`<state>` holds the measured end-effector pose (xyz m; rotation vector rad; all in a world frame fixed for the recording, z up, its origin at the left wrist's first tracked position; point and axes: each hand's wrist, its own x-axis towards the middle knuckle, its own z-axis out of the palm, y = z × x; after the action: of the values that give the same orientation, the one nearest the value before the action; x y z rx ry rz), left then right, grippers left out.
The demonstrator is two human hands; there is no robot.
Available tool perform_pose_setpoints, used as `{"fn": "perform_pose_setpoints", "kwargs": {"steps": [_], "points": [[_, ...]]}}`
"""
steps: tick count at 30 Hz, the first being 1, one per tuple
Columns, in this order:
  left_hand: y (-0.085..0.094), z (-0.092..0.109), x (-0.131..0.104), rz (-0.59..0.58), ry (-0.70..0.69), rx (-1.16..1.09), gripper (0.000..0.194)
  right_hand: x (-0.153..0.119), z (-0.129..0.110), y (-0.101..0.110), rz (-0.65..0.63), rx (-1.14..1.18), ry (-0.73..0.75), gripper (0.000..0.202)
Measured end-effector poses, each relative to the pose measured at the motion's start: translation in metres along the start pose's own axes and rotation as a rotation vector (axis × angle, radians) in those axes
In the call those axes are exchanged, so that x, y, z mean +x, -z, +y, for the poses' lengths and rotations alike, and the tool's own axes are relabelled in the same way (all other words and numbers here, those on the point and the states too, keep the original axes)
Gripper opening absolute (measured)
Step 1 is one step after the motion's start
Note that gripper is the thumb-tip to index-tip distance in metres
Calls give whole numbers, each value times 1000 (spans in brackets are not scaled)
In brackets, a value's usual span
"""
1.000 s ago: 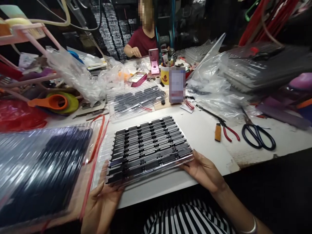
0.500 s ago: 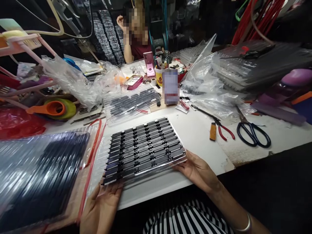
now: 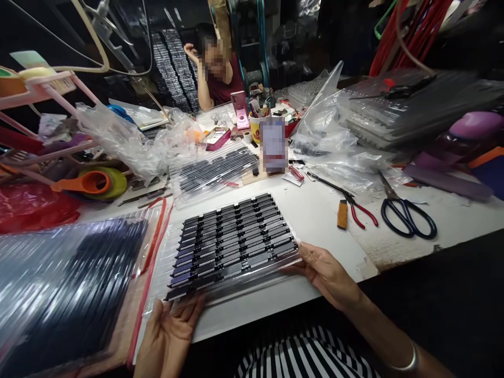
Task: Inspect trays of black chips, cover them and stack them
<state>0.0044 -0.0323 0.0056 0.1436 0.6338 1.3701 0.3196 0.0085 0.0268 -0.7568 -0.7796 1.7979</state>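
Note:
A clear plastic tray (image 3: 232,281) filled with rows of black parts with comb-like pins (image 3: 236,236) is held tilted slightly above the white tabletop. My left hand (image 3: 169,331) grips its near left corner, thumb at the side and fingers underneath. At the near right corner my right hand (image 3: 321,268) pinches the tray's edge, its fingers partly hidden below. To the left lies a larger bundle of dark strips under clear plastic (image 3: 74,283), edged with red cord. Behind the held tray sits another clear tray (image 3: 216,170) with dark strips.
Scissors (image 3: 407,215), red-handled pliers (image 3: 358,207) and an orange-brown block (image 3: 342,214) lie at right. A phone (image 3: 273,144) stands before a yellow cup (image 3: 255,128). Plastic bags (image 3: 118,139) and stacked clear trays (image 3: 378,121) line the sides. Another person (image 3: 216,73) sits opposite.
Both hands keep hold of the tray, which is tilted a little more toward me. The camera view has shifted slightly. The person opposite has moved their head a little.

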Motion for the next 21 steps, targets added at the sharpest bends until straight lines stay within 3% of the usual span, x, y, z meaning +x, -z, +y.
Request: {"fn": "perform_pose_setpoints", "kwargs": {"steps": [12, 21], "points": [[-3, -1, 3, 106, -1, -5, 50, 3, 11, 6, 24, 60, 41, 25], [-20, -10, 3, 163, -68, -20, 45, 2, 10, 5, 46, 34, 24, 26]]}}
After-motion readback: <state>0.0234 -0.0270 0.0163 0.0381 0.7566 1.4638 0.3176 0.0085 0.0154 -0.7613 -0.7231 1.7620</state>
